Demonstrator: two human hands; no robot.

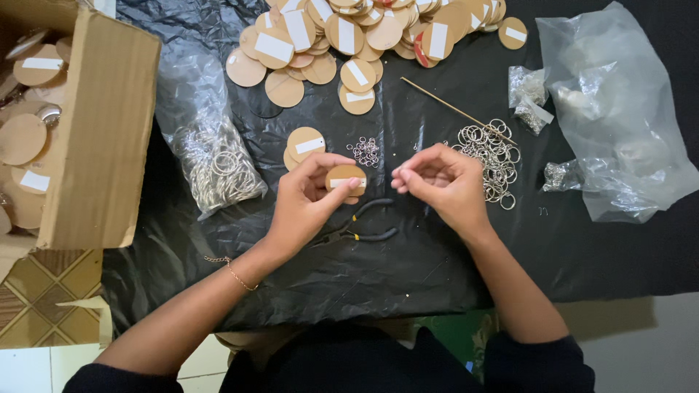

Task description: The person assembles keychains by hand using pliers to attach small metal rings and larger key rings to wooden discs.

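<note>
left hand (pixel 304 202) pinches a round tan wooden disc (pixel 345 177); right hand (pixel 443 183), at its 3 o'clock, fingertips closed on something too small to see, which could slip.

A heap of round wooden discs (pixel 364 36) with white labels lies at the top of the black sheet (pixel 408 269). Left stands a cardboard box (pixel 102 138) beside a bag of rings (pixel 215 164). Loose key rings (pixel 491 156), a thin stick (pixel 451 109) and crumpled clear bags (pixel 619 109) lie right.
</note>
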